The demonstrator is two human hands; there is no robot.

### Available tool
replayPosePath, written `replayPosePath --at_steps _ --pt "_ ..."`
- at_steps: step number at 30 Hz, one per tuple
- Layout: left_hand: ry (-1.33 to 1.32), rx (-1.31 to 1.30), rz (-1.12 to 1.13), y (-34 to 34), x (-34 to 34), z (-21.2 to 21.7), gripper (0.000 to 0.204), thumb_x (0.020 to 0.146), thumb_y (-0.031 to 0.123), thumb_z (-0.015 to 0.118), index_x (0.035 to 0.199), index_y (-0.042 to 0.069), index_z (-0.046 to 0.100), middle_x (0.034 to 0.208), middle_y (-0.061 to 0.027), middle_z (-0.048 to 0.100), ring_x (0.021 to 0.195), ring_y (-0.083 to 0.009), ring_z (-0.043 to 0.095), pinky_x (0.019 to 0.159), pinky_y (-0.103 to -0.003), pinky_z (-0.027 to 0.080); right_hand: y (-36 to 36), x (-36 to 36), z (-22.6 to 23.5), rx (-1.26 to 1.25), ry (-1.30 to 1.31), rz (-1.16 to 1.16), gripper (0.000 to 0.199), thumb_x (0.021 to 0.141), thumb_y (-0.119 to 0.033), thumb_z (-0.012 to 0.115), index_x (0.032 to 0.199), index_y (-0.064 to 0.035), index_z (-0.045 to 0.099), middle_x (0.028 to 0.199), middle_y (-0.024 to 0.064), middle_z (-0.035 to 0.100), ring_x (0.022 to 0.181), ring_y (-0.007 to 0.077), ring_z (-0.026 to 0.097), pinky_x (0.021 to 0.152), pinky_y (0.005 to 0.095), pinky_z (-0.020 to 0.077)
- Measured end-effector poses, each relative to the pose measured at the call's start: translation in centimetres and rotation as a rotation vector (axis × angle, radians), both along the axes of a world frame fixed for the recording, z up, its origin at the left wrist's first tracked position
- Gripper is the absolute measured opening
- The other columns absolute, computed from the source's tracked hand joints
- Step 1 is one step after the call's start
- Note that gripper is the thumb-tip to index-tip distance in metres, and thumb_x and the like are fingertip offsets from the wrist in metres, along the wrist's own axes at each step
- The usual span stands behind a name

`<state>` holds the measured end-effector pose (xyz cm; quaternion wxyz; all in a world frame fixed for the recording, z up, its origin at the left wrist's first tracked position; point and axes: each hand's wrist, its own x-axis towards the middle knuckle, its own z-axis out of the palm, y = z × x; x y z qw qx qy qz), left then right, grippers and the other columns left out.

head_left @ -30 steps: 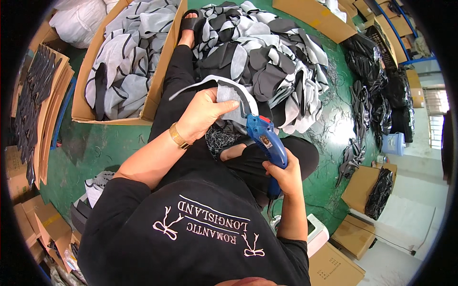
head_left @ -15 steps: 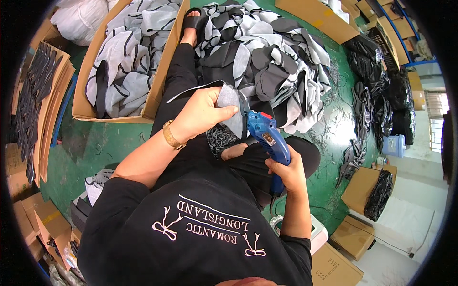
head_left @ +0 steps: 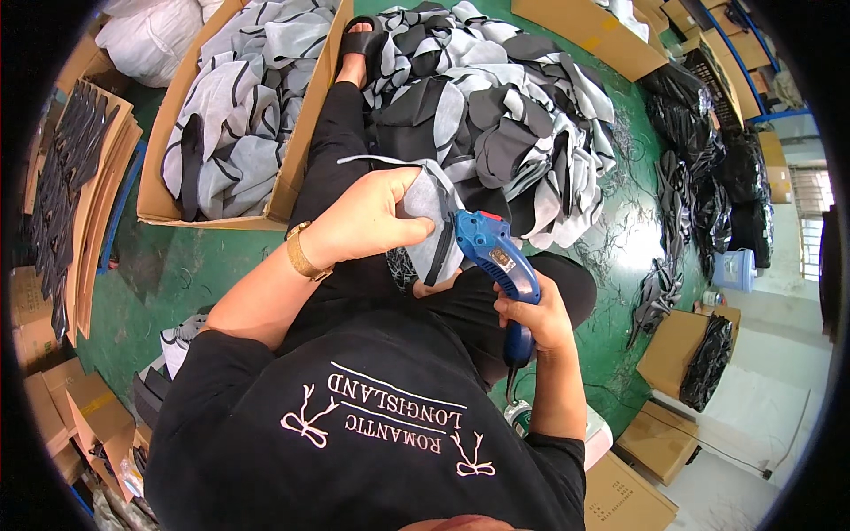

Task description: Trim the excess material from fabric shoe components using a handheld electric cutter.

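Note:
My left hand [head_left: 381,215] pinches a grey fabric piece [head_left: 421,200] with a dark strip along it, held up over my lap. Wrapped round the handle of blue electric scissors [head_left: 496,252] is my right hand [head_left: 540,314]. The scissors have a red button on top, and a cord runs down from the handle's end. Their cutting head meets the right edge of the fabric; the blade itself is too small to make out. Beyond my hands lies a large heap of grey and black fabric pieces [head_left: 509,133] on the green floor.
To the left stands a cardboard box [head_left: 282,181] full of similar pieces. Black plastic bags [head_left: 682,119] and a blue bucket [head_left: 733,269] line the right side. Thread scraps lie scattered on the floor [head_left: 611,292]. My leg with a black sandal [head_left: 361,41] stretches beside the box.
The fabric piece has turned in my left hand and hangs lower, its dark strip now showing. My left hand has shifted slightly down. The scissors have moved a little left.

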<state>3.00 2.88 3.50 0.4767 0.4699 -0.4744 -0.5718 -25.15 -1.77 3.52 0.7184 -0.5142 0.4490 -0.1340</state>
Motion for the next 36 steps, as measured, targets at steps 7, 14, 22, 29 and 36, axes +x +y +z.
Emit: replayPosePath --at_steps 7,14,22,29,36 --pt "-0.078 0.015 -0.144 0.2 0.5 1.0 0.024 0.076 -0.001 0.059 0.100 0.000 0.059 0.082 0.0058 0.056 0.072 -0.0018 0.047 0.066 -0.020 0.043 -0.2 -0.3 -0.3 0.037 -0.032 0.039 0.034 0.069 -0.002 0.071 0.101 0.0029 0.060 0.087 0.0059 0.061 0.065 0.0128 0.058 0.056 0.0271 0.0487" --pt "-0.318 -0.099 -0.294 0.1 1.5 0.7 0.025 0.074 -0.001 0.056 0.099 0.000 0.059 0.079 0.0065 0.055 0.071 -0.0018 0.046 0.064 -0.021 0.042 -0.8 -0.3 -1.1 0.160 -0.124 0.097 0.033 0.067 -0.004 0.073 0.097 0.0030 0.060 0.081 0.0062 0.061 0.062 0.0145 0.058 0.054 0.0275 0.0490" --pt "-0.132 0.007 -0.298 -0.7 2.1 0.2 0.025 0.071 0.001 0.055 0.096 -0.002 0.056 0.080 0.0041 0.056 0.073 -0.0019 0.047 0.064 -0.020 0.044 -2.0 2.7 -1.9 0.085 -0.244 0.012 0.036 0.063 -0.018 0.072 0.087 0.0018 0.054 0.064 0.0076 0.053 0.052 0.0172 0.052 0.050 0.0260 0.0436" --pt "-0.005 0.136 0.019 -0.1 4.8 -0.5 0.035 0.075 0.001 0.058 0.110 0.000 0.057 0.098 0.0015 0.061 0.087 -0.0061 0.055 0.082 -0.023 0.045 -5.1 1.7 -2.0 0.098 -0.447 -0.271 0.039 0.068 -0.016 0.069 0.098 -0.0001 0.049 0.066 0.0018 0.041 0.060 0.0131 0.042 0.049 0.0256 0.0386" --pt "0.397 -0.110 1.027 5.0 20.7 -2.6 0.020 0.086 0.008 0.060 0.105 0.004 0.057 0.106 -0.0087 0.060 0.100 -0.0196 0.057 0.087 -0.036 0.048 -8.7 -1.5 -4.4 0.108 -0.564 -0.447 0.039 0.071 -0.016 0.068 0.101 0.0009 0.050 0.070 0.0033 0.045 0.063 0.0136 0.045 0.054 0.0269 0.0407"
